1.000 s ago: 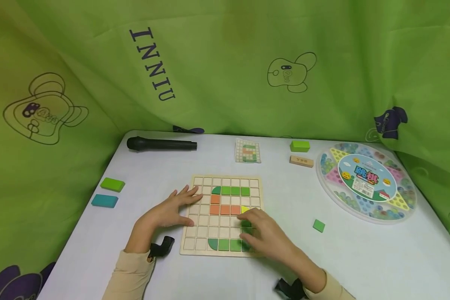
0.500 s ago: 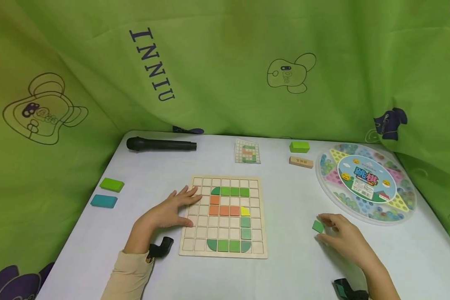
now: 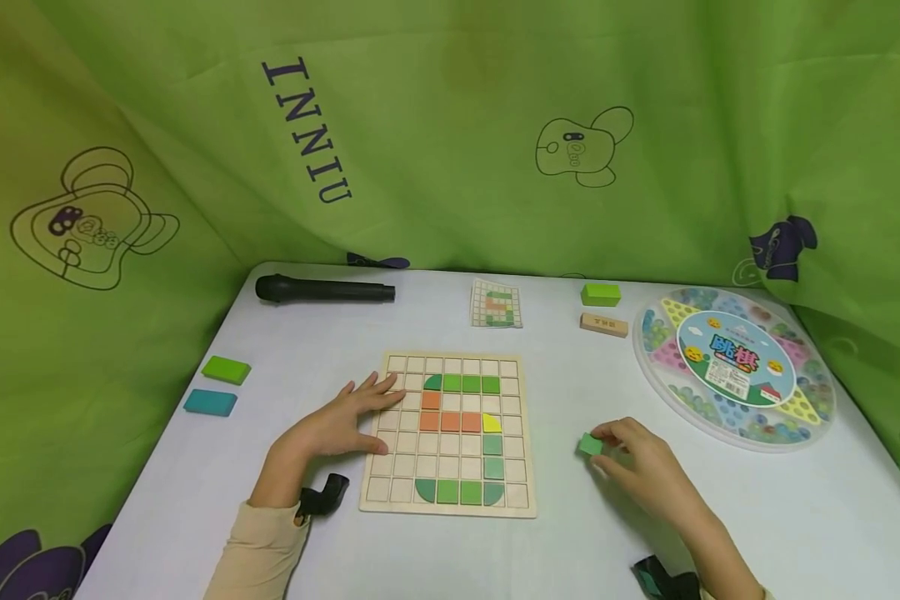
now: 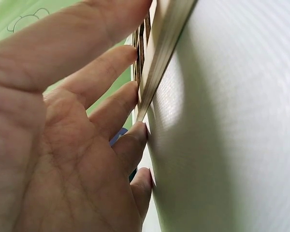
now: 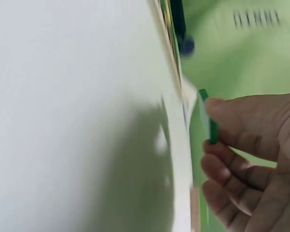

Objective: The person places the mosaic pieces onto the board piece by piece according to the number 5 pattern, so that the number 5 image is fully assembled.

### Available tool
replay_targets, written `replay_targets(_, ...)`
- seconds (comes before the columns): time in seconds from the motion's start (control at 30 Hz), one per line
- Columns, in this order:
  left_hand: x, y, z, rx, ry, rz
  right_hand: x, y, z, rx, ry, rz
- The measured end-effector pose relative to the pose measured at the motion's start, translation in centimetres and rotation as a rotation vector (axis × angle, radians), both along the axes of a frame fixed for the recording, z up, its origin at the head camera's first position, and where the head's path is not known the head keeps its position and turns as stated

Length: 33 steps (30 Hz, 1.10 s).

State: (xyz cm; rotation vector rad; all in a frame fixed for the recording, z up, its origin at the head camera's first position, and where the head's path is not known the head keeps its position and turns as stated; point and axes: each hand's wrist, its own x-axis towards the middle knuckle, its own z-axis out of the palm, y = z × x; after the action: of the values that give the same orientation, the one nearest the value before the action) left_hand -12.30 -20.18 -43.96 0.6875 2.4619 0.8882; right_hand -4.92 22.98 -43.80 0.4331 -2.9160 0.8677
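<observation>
A wooden grid board lies on the table, with green, orange and yellow tiles set in several of its squares. My left hand rests on the board's left edge with its fingers spread; in the left wrist view, fingertips touch the board's edge. To the right of the board, my right hand pinches a small green square tile between thumb and fingers. The right wrist view has the same green tile lifted off the table, its other fingers loosely curled below.
Behind the board lies a pattern card. A black microphone is at the back left. Green and teal blocks sit at the left, a green block and wooden block at the back. A round Chinese checkers box stands right.
My right hand has left the board, reached right to the green tile, picked it up and carried it back left toward the board. My left hand has stayed in place.
</observation>
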Motion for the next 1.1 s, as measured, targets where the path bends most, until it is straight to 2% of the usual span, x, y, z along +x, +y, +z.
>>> replay_targets(0.07, 0.0, 0.0, 0.0, 0.0, 0.001, -0.001, -0.3, -1.9, 0.0, -0.051, 0.062, 0.062)
replay_targets(0.17, 0.0, 0.0, 0.0, 0.0, -0.004, 0.005, -0.7, -5.0, 0.0, -0.122, 0.078, 0.155)
replay_targets(0.3, 0.0, 0.1, 0.1, -0.004, -0.009, 0.016, -1.1, -9.2, 0.2, -0.159, 0.004, 0.253)
replay_targets(0.57, -0.2, 0.1, 0.1, 0.001, -0.009, 0.018, -1.5, -15.7, 0.1, -0.088, -0.103, 0.351)
replay_targets(0.8, -0.3, 0.1, 0.0, -0.008, 0.011, 0.006, -2.0, -18.1, -0.6, 0.001, -0.109, 0.356)
replay_targets(1.1, -0.2, 0.1, 0.1, -0.018, 0.004, 0.022, -2.2, -18.1, -0.2, 0.007, -0.117, 0.386)
